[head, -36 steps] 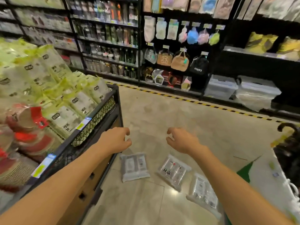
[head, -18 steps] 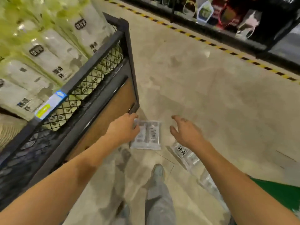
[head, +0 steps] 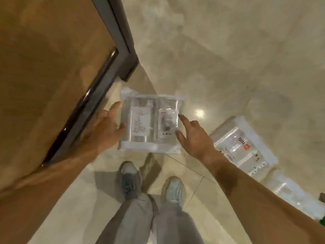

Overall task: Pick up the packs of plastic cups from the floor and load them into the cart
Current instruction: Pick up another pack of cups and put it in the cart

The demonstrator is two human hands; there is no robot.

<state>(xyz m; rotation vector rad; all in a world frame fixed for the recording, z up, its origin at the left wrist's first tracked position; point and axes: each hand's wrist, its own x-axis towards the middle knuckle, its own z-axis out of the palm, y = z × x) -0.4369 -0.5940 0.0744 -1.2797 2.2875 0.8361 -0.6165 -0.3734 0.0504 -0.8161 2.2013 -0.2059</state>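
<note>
A clear pack of plastic cups (head: 151,123) lies flat on the pale floor, just off the cart's corner. My left hand (head: 107,127) is at its left edge, fingers spread and touching the wrapper. My right hand (head: 191,136) is at its right edge, fingers apart, fingertips at the pack's side. Neither hand has closed on it. A second pack (head: 244,147) with a red label lies to the right, partly behind my right wrist. A third pack (head: 292,192) lies further right, by my right forearm. The cart (head: 52,55) shows only its brown side panel and dark frame at upper left.
My two feet in grey shoes (head: 130,180) stand just below the first pack. The cart's dark corner post (head: 128,67) stands close to the pack's upper left. Glossy tiled floor (head: 228,59) spreads to the upper right. A green patch (head: 322,221) shows at the right edge.
I have bent down and the view has tilted to the floor. Both hands have dropped from above the packs to either side of the nearest pack.
</note>
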